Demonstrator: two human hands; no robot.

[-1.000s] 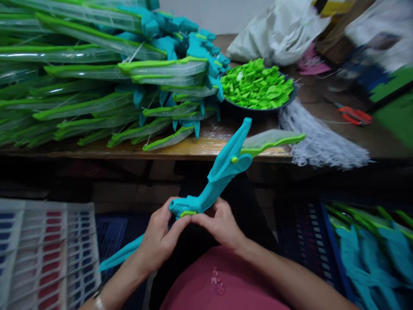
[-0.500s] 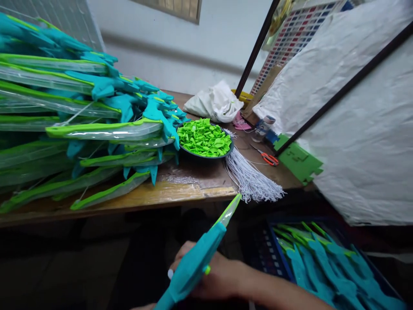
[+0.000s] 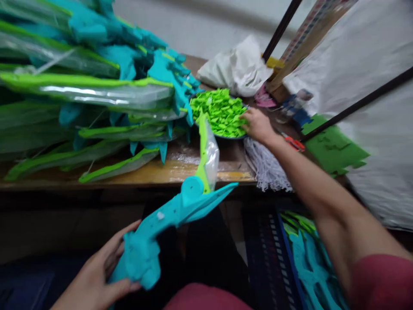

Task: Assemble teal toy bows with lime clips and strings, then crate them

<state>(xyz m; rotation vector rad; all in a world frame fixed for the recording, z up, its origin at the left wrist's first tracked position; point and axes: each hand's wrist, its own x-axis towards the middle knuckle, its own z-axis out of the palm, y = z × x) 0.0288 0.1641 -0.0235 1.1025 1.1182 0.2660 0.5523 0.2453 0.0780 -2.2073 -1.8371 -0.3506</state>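
My left hand (image 3: 97, 267), at the lower left, grips the end of a teal plastic toy piece (image 3: 161, 215). A curved green-edged clear blade (image 3: 206, 155) stands up from that piece, beside a pointed teal prong. My right hand (image 3: 258, 125) reaches to the right side of a dark round bowl (image 3: 230, 137). Small bright green plastic pieces (image 3: 219, 110) are heaped in it. The right fingers are curled in against these pieces; whether one is pinched between them is hidden. A bundle of white strings (image 3: 266, 165) lies just below my right wrist.
A large stack of similar teal and green toy pieces (image 3: 106, 92) fills the table's left side. Behind the bowl is a white bag (image 3: 237, 66). Orange-handled scissors (image 3: 295, 143) and a green foam mat (image 3: 335, 144) lie rightward. A blue crate (image 3: 288, 258) holds more teal pieces.
The toy piece has been turned over and is now in my left hand. My right hand has moved up from below the table edge to the bowl. The view has tilted downward.
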